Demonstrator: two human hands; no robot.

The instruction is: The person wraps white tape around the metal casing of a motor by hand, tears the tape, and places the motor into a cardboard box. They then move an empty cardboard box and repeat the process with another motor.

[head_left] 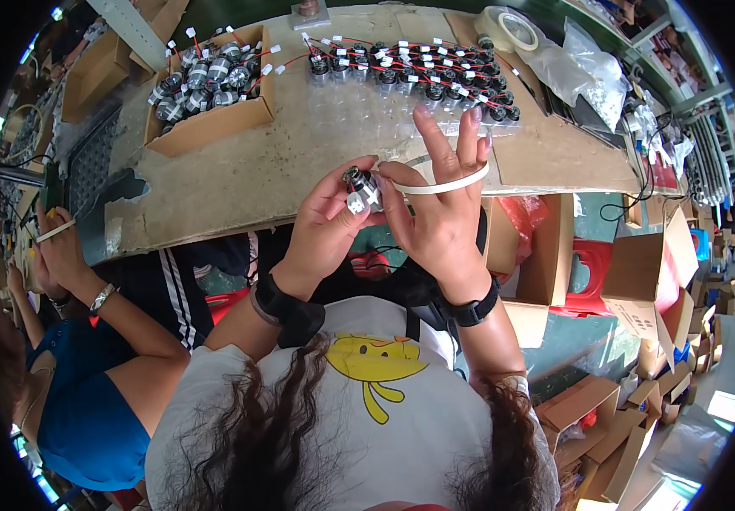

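Left hand closed around a small motor, thumb and fingertips pinching it from the left; motor held above the near edge of the surface. Right hand just right of the motor, touching it at the thumb, fingers spread wide and upright, a white band stretched across them. Band's long axis runs left–right, its left end meeting the motor; the right hand is nearer the band, the left carries the motor. Far left: box of like motors. Far centre: motors standing in rows. Left: another person's hand with a similar band.
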